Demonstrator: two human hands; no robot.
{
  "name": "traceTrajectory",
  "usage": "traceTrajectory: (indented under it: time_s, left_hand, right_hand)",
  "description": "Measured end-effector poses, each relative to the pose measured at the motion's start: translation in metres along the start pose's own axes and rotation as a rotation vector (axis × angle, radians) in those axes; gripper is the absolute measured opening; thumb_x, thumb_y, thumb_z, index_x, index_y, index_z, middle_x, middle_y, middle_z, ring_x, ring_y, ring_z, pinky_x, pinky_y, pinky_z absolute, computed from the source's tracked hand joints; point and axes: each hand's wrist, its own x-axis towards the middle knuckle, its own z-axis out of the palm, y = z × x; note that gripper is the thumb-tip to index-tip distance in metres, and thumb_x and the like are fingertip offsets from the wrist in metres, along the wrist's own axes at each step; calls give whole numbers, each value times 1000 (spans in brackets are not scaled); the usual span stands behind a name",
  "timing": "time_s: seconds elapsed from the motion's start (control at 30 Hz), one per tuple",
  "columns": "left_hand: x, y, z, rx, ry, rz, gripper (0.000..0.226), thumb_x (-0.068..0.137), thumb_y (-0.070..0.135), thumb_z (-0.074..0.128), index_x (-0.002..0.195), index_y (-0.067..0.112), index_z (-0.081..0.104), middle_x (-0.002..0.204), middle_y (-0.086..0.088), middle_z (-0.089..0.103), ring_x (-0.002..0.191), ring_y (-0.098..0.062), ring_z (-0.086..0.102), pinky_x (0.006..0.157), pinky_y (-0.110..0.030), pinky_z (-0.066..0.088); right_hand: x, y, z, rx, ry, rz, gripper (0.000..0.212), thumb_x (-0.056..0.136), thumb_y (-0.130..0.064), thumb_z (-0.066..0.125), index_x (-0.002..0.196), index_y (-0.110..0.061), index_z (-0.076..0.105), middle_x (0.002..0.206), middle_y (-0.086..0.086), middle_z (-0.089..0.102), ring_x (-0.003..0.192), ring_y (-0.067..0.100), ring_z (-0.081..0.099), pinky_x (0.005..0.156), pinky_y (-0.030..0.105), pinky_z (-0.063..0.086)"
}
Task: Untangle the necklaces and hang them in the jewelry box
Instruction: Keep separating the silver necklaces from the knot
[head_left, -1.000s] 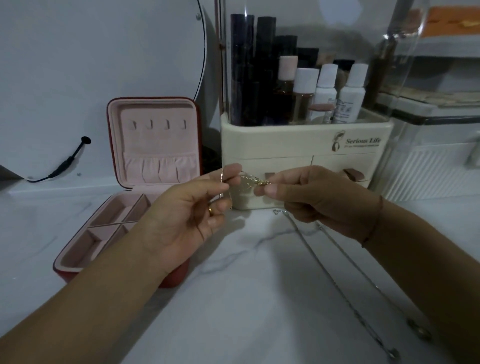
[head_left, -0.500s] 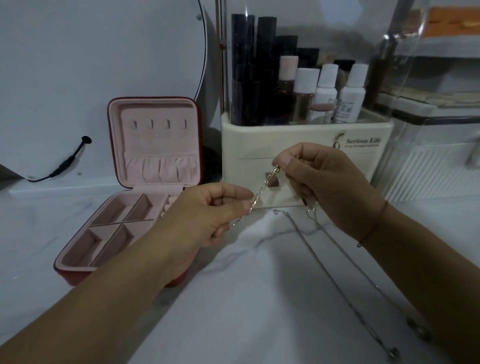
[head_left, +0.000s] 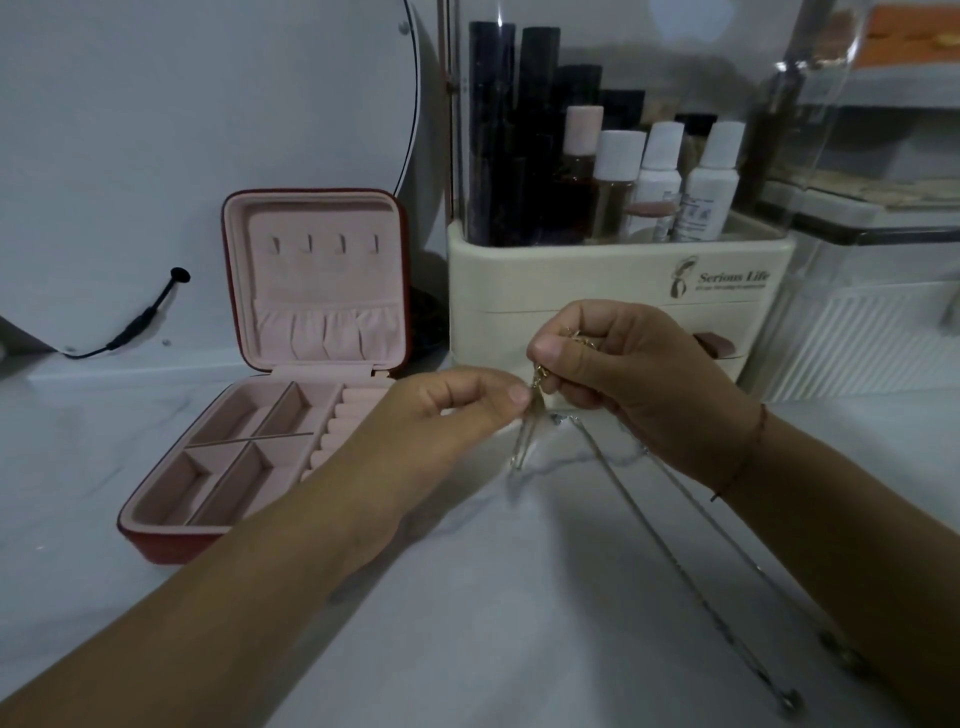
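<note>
A red jewelry box (head_left: 156, 538) with pink lining stands open at the left, its upright lid showing a row of small hooks (head_left: 324, 244). Both hands hover above the marble top in front of the cream organizer. My left hand (head_left: 447, 415) pinches a thin gold necklace (head_left: 536, 382) between thumb and forefinger. My right hand (head_left: 623, 374) pinches the same chain just above, with a bunch of it in its fingers. A short length (head_left: 522, 447) dangles below the left fingertips. A long silver necklace (head_left: 675, 561) lies on the table under my right forearm.
A cream cosmetic organizer (head_left: 613, 312) with bottles and dark tubes stands right behind the hands. A round mirror (head_left: 208, 130) with a black cable (head_left: 140, 322) leans at the back left. Clear plastic containers (head_left: 857, 338) stand at the right. The marble table (head_left: 467, 623) spreads in front.
The hands have drawn closer together and the stretched piece of gold chain between them has shortened. My right hand dropped lower; a loop of chain now hangs below my left fingertips.
</note>
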Motion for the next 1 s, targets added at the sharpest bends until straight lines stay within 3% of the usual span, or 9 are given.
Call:
traceTrajectory:
  time_s: [0.1, 0.27, 0.43, 0.5, 0.67, 0.73, 0.9, 1.0]
  left_hand:
    - [1, -1, 2, -101, -10, 2, 37, 73, 32, 64, 104, 12, 71, 99, 0, 74, 92, -4, 67, 79, -11, 48]
    - [3, -5, 6, -144, -16, -2, 35, 67, 15, 69, 99, 1, 68, 87, -9, 75, 80, -12, 71, 73, -15, 51]
    - [4, -9, 6, -67, 19, 28, 25, 72, 29, 66, 87, 11, 75, 86, -4, 75, 86, -13, 70, 83, -19, 52]
    - [4, -9, 6, -55, 43, 19, 24, 80, 29, 62, 91, 12, 76, 89, -2, 76, 89, -12, 69, 85, -19, 51]
    - [5, -7, 4, 4, 77, 20, 12, 86, 15, 63, 86, 12, 75, 73, 1, 72, 67, -3, 60, 66, -12, 47]
    - [4, -5, 5, 5, 66, 25, 12, 86, 12, 63, 82, 8, 74, 72, -2, 72, 66, -4, 61, 65, -12, 47]
    - [5, 0, 4, -152, 66, -18, 14, 74, 19, 62, 66, 19, 74, 67, -2, 69, 71, -9, 64, 83, -29, 49]
    - [10, 2, -2, -373, 80, -61, 17, 66, 25, 57, 59, 20, 70, 57, 0, 59, 64, -14, 62, 78, -32, 49]
  right_hand:
    - [0, 2, 2, -2, -6, 10, 16, 75, -25, 68, 74, -10, 64, 56, 0, 60, 48, 9, 39, 47, 17, 32]
    - [1, 5, 5, -8, 5, 26, 15, 72, -26, 68, 71, -12, 64, 51, -2, 55, 46, 8, 40, 46, 17, 33]
    - [0, 7, 8, -21, -23, 21, 17, 73, -25, 68, 73, -9, 64, 55, 4, 60, 52, 17, 47, 48, 18, 35]
    - [1, 8, 7, -23, -6, 27, 18, 73, -26, 67, 73, -8, 63, 56, 2, 62, 51, 12, 48, 48, 19, 36]
    - [3, 10, 4, -17, 21, 67, 26, 71, -27, 66, 74, -3, 57, 50, -1, 52, 48, 10, 41, 48, 20, 36]
    - [3, 10, 4, -12, 17, 73, 27, 71, -27, 66, 75, -3, 57, 51, 1, 52, 47, 10, 42, 47, 19, 36]
    - [5, 10, 1, -1, 3, 102, 29, 74, -28, 63, 77, -1, 55, 46, -5, 50, 44, 10, 35, 47, 24, 27]
    - [5, 10, -4, 4, 9, 146, 33, 74, -31, 63, 81, 1, 57, 45, 3, 42, 43, 11, 29, 47, 25, 23]
